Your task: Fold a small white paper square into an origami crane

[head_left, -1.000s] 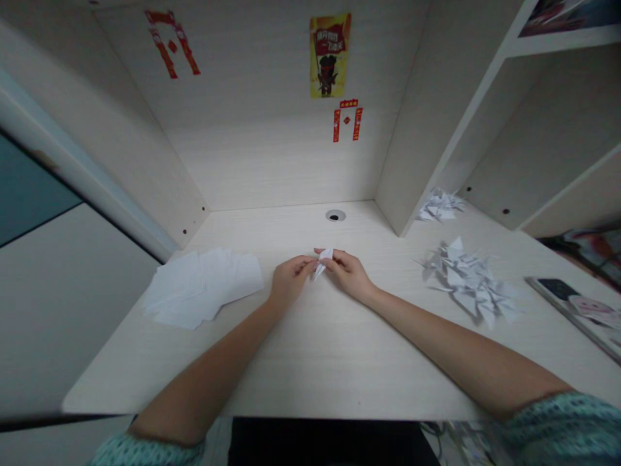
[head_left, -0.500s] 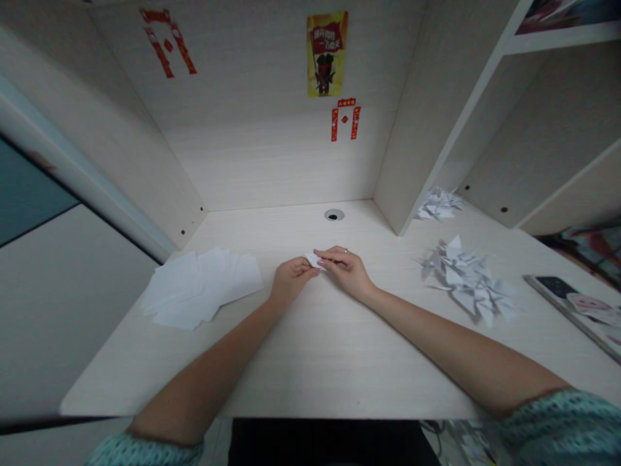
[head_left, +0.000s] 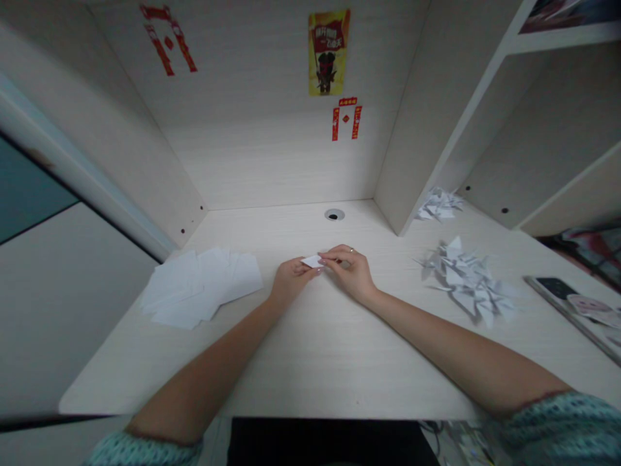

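A small folded piece of white paper (head_left: 312, 261) is held between both hands above the middle of the pale wooden desk (head_left: 320, 343). My left hand (head_left: 289, 279) pinches its left side with curled fingers. My right hand (head_left: 350, 270), with a ring on one finger, pinches its right side. Most of the paper is hidden by the fingers.
A loose stack of white paper sheets (head_left: 201, 287) lies on the desk to the left. A pile of folded white paper figures (head_left: 466, 278) lies to the right, with a smaller pile (head_left: 439, 204) in the shelf behind. A phone and printed card (head_left: 577, 307) rest at the far right. A cable hole (head_left: 334, 214) sits near the back wall.
The folded paper has turned from standing on its point between the fingertips to lying flatter. Both hands have stayed in place, the right fingers shifting slightly over it.
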A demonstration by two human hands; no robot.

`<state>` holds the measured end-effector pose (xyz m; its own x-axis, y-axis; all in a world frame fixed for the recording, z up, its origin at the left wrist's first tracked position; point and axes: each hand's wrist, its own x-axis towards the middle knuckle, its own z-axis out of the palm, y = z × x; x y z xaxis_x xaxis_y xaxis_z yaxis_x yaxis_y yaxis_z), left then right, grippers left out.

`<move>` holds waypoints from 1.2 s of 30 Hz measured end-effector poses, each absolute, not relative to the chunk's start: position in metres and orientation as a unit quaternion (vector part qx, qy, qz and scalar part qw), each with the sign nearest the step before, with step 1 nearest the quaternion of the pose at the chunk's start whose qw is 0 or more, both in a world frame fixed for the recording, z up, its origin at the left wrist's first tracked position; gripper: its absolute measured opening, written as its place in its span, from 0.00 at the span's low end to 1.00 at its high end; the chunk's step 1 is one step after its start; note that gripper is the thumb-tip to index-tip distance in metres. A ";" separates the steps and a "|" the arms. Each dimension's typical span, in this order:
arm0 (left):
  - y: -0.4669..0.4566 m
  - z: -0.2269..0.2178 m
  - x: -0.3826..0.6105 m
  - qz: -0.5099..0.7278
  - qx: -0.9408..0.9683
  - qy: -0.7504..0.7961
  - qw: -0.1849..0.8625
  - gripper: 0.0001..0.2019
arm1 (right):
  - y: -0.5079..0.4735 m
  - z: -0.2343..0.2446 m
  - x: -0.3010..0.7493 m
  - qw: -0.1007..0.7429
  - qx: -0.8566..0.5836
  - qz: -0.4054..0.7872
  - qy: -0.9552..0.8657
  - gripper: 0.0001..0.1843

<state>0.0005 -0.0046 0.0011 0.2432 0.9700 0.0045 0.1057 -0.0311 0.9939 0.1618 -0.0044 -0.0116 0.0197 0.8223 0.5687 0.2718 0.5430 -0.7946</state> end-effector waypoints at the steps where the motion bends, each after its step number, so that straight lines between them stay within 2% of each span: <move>1: -0.004 0.000 0.000 0.413 0.587 0.459 0.524 0.16 | -0.005 -0.011 0.162 0.578 -0.414 0.231 -0.665 0.08; 16: -0.005 0.002 -0.001 0.441 0.597 0.451 0.495 0.12 | -0.010 -0.008 0.166 0.533 -0.415 0.144 -0.723 0.09; 20: -0.006 0.005 0.000 0.453 0.586 0.462 0.488 0.12 | -0.011 -0.008 0.167 0.514 -0.407 0.144 -0.741 0.10; 26: -0.005 0.005 0.000 0.460 0.589 0.464 0.476 0.11 | -0.009 -0.008 0.166 0.534 -0.392 0.174 -0.729 0.09; 36: -0.007 0.003 -0.005 0.442 0.668 0.478 0.362 0.10 | -0.007 -0.009 0.165 0.560 -0.367 0.177 -0.722 0.07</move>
